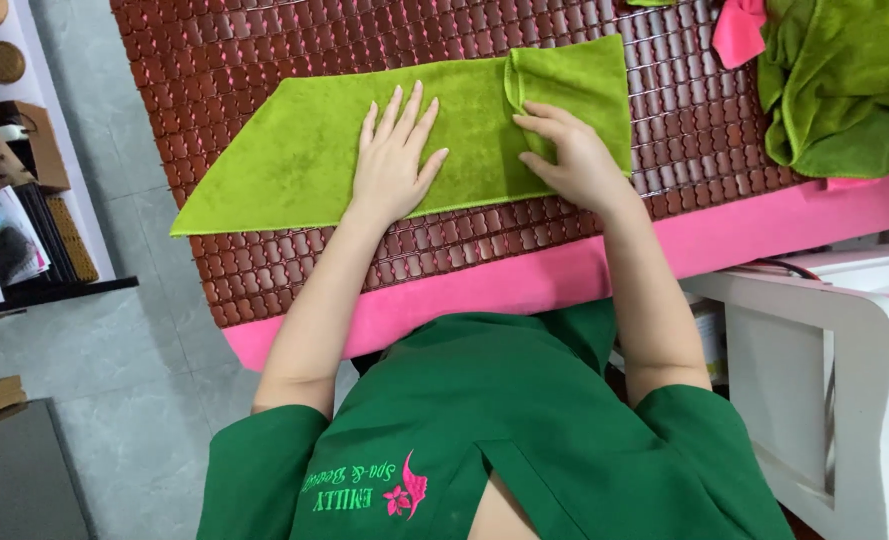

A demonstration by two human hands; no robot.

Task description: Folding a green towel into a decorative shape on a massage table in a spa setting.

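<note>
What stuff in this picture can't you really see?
Head view:
- Part of the green towel lies hidden under the left hand and right hand.
- What lies inside the folded flap: covered by the flap itself.
- The heap of green cloth runs off the right edge.
- The pink cloth is cut by the top edge.
- Shelf items at the left edge: partly cut off.
</note>
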